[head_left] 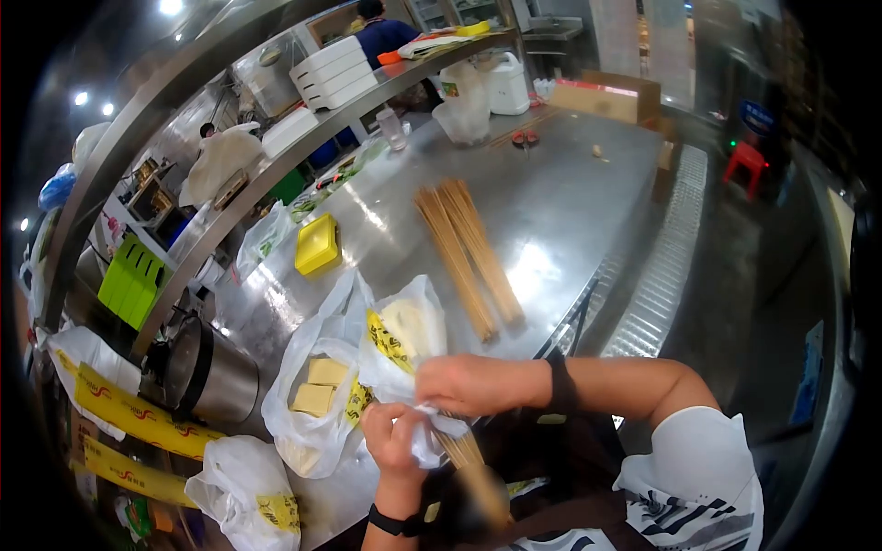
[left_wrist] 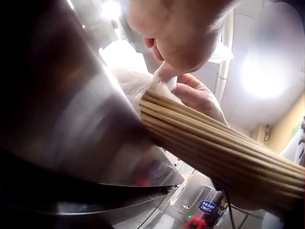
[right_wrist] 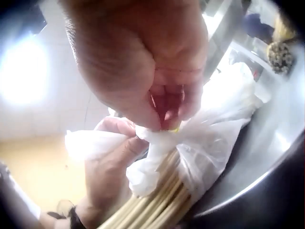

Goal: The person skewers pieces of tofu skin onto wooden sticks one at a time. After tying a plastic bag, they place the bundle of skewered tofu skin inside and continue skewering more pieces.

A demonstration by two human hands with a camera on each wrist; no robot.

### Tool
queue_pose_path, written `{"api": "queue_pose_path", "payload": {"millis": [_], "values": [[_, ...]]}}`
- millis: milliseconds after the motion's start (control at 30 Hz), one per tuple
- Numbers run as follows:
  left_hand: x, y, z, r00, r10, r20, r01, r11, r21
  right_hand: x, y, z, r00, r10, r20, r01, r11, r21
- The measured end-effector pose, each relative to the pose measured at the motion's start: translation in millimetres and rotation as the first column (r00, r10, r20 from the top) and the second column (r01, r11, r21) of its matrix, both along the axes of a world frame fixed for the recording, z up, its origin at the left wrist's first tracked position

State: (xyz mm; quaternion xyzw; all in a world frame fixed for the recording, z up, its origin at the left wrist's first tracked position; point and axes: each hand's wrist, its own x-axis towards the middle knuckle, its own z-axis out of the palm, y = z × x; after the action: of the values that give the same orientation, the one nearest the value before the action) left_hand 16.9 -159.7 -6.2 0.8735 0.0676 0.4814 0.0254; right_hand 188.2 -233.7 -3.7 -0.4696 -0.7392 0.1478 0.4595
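The left hand (head_left: 393, 441) and right hand (head_left: 473, 386) both pinch the white plastic bag (right_wrist: 209, 148) around the wooden sticks (right_wrist: 159, 198) by the surface's (head_left: 570, 184) near edge, and should probably pull it snug (gently, so nothing rips).

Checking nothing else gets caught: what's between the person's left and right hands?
Bunched white plastic, at the end of the stick bundle, lies between the left hand and right hand. The right wrist view shows it.
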Motion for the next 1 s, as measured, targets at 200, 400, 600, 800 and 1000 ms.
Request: {"api": "queue_pose_path", "payload": {"millis": [200,400,600,800,1000], "values": [[-28,-8,-13,0.993,-0.096,-0.074,0.087,0.99,-0.115,19,4,-18,0.925,-0.228,0.303,0.147,0.952,0.27],[-52,-17,3,0.952,-0.187,-0.242,0.053,0.881,-0.471,-17,-56,-24,0.852,-0.503,-0.143,0.423,0.823,-0.378],[-73,41,22,0.96,0.008,-0.279,-0.111,0.929,-0.354,-88,-88,-49,0.943,-0.205,-0.263,0.002,0.791,-0.611],[-85,85,13,0.825,0.346,-0.447,-0.476,0.852,-0.219,-74,-72,-36,0.564,-0.398,-0.724,-0.11,0.833,-0.543],[-111,87,3,0.864,0.209,-0.458,-0.356,0.897,-0.263,-18,-5,7,0.717,-0.511,-0.474,0.23,0.816,-0.531]]}}
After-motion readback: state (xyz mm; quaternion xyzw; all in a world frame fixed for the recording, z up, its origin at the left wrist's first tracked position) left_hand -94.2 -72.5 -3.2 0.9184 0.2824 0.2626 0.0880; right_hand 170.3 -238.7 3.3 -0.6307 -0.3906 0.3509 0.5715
